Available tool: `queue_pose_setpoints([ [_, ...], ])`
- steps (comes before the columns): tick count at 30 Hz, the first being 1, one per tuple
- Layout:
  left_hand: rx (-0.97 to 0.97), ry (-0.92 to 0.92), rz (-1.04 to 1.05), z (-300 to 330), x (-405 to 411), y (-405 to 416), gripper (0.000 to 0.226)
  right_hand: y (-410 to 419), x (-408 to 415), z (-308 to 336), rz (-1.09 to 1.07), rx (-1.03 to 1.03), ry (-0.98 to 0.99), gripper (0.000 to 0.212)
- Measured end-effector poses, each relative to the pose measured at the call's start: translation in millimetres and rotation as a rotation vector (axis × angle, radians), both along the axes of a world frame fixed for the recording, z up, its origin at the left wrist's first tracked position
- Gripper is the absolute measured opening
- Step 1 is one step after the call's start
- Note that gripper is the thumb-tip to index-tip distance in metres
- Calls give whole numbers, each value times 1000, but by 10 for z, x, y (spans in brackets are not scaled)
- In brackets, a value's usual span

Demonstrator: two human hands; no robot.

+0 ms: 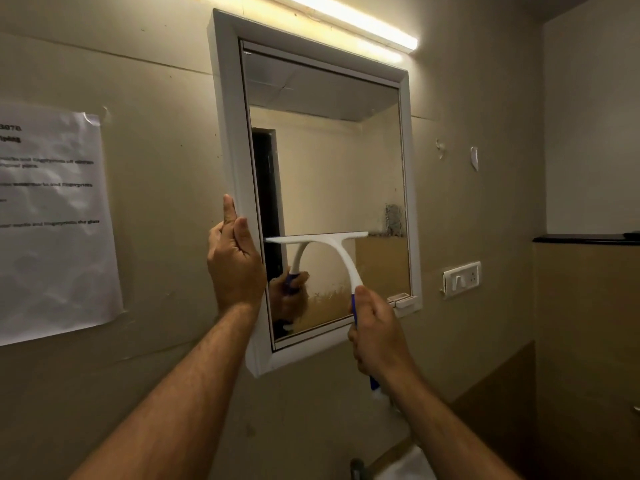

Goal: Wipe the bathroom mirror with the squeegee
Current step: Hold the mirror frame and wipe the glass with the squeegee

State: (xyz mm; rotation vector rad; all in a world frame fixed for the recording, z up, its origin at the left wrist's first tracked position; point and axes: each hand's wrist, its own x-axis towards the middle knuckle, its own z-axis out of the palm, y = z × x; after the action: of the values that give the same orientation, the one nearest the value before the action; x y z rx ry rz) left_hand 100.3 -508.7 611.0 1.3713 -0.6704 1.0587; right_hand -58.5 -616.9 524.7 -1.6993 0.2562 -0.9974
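A white-framed mirror [332,161] hangs on the beige wall. The squeegee [341,249] is white with a blue grip; its blade lies level against the glass a little below mid-height. My right hand [375,332] is closed around the blue grip, below the blade and in front of the mirror's lower right part. My left hand [235,265] grips the left side of the mirror frame [227,109], thumb and fingers wrapped over its edge. The glass under the blade shows smudges and my right hand's reflection.
A printed paper sheet [52,216] is taped to the wall at the left. A tube light [349,22] glows above the mirror. A white switch plate [462,278] sits right of the mirror, with a dark ledge [585,239] beyond it.
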Motion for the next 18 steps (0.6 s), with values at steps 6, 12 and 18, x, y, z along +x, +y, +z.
queue_pose_setpoints([
  [6,3,9,29,-74,6,-7,44,46,-89,-467,-19,18,47,35],
  [12,0,36,18,-165,-41,-2,43,19,-131,-251,-43,8,12,41],
  [18,-2,43,5,-208,-73,9,44,83,-74,-197,-24,9,19,38],
])
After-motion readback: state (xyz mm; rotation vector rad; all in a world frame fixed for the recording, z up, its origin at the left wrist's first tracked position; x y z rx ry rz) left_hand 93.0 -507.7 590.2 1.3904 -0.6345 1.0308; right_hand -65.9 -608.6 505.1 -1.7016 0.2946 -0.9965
